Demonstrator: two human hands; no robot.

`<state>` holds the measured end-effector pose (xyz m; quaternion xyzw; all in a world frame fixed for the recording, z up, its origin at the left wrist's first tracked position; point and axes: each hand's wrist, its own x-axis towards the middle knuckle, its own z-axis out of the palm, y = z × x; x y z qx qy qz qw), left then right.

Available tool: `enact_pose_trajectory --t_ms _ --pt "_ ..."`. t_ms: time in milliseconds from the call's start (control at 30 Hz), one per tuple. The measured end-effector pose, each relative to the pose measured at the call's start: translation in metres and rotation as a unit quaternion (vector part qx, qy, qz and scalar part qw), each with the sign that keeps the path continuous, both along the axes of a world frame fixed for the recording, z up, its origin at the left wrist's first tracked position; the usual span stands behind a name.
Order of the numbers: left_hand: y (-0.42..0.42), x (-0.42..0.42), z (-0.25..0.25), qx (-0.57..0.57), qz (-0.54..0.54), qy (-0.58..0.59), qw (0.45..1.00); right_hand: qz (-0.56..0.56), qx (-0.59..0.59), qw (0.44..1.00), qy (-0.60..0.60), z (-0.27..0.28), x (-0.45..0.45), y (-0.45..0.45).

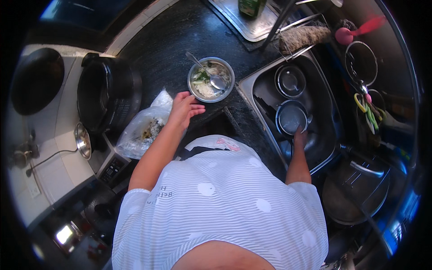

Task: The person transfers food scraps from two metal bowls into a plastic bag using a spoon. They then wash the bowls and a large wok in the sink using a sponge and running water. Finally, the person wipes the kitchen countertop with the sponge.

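Observation:
A metal bowl [206, 94] on the dark countertop holds white rice, green leaves and a metal spoon [217, 82]. My left hand [187, 109] is beside the bowl's lower left rim, fingers apart, nothing in them. Just left of that hand lies a clear plastic bag [130, 136] with food scraps in it. My right hand [300, 136] reaches into the sink [261, 114], its fingers at the near rim of a metal bowl [293, 118]; whether they grip it I cannot tell. Another round metal bowl [291, 81] lies beyond it in the sink.
A black cooker pot [101, 94] stands at the left. A metal tray [251, 32] and a wire rack holding a brown scrubber [302, 37] are beyond the sink. A pink ladle [344, 36] and utensils hang at the right, above a large round lid [354, 199].

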<state>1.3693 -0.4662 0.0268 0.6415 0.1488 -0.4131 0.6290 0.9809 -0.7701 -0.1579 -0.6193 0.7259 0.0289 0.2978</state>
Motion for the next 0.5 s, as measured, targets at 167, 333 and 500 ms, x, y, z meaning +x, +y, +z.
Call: enact_pose_trajectory --t_ms 167,333,500 --pt "-0.020 0.002 -0.017 -0.043 0.012 0.043 0.998 0.130 -0.057 0.984 0.112 0.025 0.013 0.000" --pt "-0.022 -0.002 -0.018 -0.062 0.021 -0.040 0.997 0.280 -0.203 0.938 -0.033 0.071 0.060 -0.015" --pt "-0.010 -0.013 0.018 -0.095 -0.028 -0.115 0.988 0.318 -0.159 0.825 -0.439 0.164 0.196 0.009"
